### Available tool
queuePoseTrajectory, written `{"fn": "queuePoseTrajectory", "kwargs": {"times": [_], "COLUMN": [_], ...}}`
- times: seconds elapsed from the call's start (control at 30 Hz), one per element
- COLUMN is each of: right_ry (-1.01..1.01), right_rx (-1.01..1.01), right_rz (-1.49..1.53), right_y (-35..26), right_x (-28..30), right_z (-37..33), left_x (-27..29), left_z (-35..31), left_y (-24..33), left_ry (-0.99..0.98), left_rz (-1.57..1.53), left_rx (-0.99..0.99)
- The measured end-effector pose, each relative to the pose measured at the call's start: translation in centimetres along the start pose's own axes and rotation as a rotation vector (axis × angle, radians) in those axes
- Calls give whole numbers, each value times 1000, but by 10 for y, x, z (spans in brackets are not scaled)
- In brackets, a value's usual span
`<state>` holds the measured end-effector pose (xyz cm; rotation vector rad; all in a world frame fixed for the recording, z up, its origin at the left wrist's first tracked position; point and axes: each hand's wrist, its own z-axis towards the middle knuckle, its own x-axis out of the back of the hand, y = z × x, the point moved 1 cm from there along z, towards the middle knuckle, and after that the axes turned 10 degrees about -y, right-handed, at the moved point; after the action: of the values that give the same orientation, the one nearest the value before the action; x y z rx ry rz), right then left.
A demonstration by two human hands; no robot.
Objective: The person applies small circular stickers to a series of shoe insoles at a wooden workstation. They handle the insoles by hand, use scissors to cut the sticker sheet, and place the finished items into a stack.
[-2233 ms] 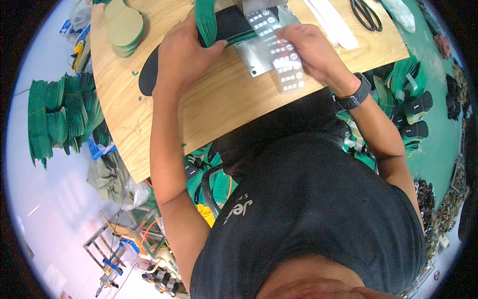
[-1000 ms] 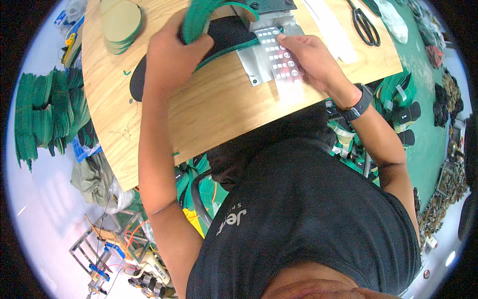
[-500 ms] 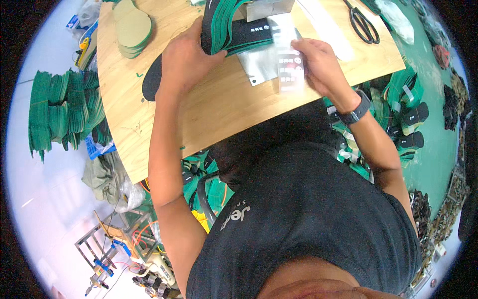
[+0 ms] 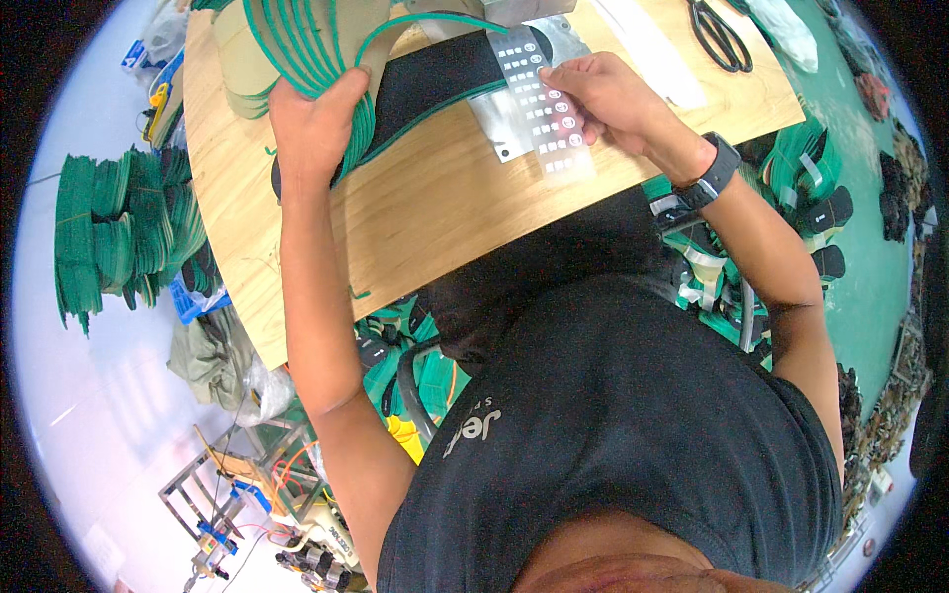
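My left hand (image 4: 314, 124) is closed round a fanned bundle of green-edged insoles (image 4: 297, 44), bent back toward the left with their beige undersides showing. Below the bundle a black insole (image 4: 435, 79) lies face up, its right end on a metal plate (image 4: 501, 138). A clear strip of white printed labels (image 4: 551, 119) is pinched between the thumb and fingers of my right hand (image 4: 618, 104). The strip's upper part overlaps the black insole's right end; its lower part hangs over the plate and the wooden table.
A metal block (image 4: 534, 8) stands just above the plate. Black-handled scissors (image 4: 720, 40) and a long white sheet (image 4: 652, 59) lie to the right on the wooden table (image 4: 425, 227). Beige insoles (image 4: 235, 59) are stacked at the left; green stacks (image 4: 124, 227) stand beyond the table.
My left hand has moved left, folding insoles back off the pile. A black insole without a visible label now shows. The label strip has shifted up and left onto its end.
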<state>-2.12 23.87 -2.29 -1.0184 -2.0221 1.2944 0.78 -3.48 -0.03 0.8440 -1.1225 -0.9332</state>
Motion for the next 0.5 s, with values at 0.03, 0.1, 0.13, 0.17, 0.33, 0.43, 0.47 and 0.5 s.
{"fn": "queuePoseTrajectory", "kwargs": {"times": [0.03,0.1,0.13,0.17,0.33,0.43,0.47,0.5], "right_ry": [13,28,30,31,34,24,15,12], "right_rx": [-3,-2,3,8,31,0,-15,-16], "right_rz": [-1,-13,-24,-36,-94,-90,-82,-78], "right_y": [0,-1,-1,-2,-1,-5,-6,-6], "right_x": [-1,-2,-2,-2,-3,-1,0,1], "right_z": [0,-1,-2,-2,6,7,7,7], "left_x": [0,-4,-4,-4,-2,-3,-3,-3], "left_z": [0,-1,-2,-2,-3,-3,-2,-2], "left_y": [1,6,8,9,8,8,7,7], "left_ry": [-3,6,13,2,-13,-30,-33,-35], "left_rz": [17,-11,-23,-12,12,-50,-41,-33], "left_rx": [10,-26,-44,-29,-14,-23,-12,-2]}}
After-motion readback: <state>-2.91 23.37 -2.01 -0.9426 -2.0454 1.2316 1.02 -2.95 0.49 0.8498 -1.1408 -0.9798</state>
